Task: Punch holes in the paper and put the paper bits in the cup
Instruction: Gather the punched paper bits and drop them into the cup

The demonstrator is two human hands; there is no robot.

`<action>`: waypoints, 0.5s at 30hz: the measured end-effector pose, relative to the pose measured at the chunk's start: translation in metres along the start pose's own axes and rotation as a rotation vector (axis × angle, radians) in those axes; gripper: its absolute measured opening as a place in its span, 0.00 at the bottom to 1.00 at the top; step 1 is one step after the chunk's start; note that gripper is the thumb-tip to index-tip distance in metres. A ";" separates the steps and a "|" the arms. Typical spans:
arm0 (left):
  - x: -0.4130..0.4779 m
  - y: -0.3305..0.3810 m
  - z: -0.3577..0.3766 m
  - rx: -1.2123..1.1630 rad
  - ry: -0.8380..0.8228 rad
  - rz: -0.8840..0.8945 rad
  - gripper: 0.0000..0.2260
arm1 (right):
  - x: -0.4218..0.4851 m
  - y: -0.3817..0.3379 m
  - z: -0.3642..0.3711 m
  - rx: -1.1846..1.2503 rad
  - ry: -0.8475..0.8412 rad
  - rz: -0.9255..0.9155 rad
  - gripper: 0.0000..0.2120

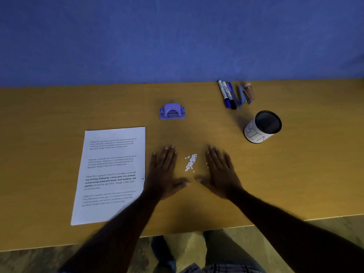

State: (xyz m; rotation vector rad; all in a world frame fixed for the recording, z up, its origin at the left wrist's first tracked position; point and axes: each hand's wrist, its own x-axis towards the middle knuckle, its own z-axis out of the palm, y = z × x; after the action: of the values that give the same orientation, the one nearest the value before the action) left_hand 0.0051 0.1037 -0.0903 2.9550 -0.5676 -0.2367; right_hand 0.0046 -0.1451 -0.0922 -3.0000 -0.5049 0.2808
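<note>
A small heap of white paper bits (190, 162) lies on the yellow table between my hands. My left hand (165, 173) rests flat on the table just left of the heap, fingers apart, holding nothing. On the right of the heap my right hand (219, 172) also lies flat and empty. The printed paper sheet (111, 174) sits to the left, its right edge under my left wrist. A purple hole punch (172, 111) stands farther back. The black mesh cup (263, 127) with a white label stands upright at the right.
Several markers (227, 94), a blue stapler (243, 96) and a small bottle (249, 91) lie at the back right by the blue wall. The table's near edge (197, 232) runs just below my forearms, with my legs and the floor beyond it.
</note>
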 end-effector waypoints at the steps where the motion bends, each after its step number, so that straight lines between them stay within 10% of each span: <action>1: 0.003 0.004 0.001 0.005 -0.003 0.007 0.50 | -0.003 -0.002 0.002 -0.021 -0.002 0.000 0.47; 15: -0.002 0.017 0.006 -0.009 0.021 0.037 0.42 | 0.000 -0.009 0.004 0.013 0.007 0.002 0.41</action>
State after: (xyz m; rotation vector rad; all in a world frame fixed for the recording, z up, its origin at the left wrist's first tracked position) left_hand -0.0039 0.0882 -0.0937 2.9314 -0.6158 -0.2032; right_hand 0.0012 -0.1364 -0.0953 -2.9878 -0.4969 0.2721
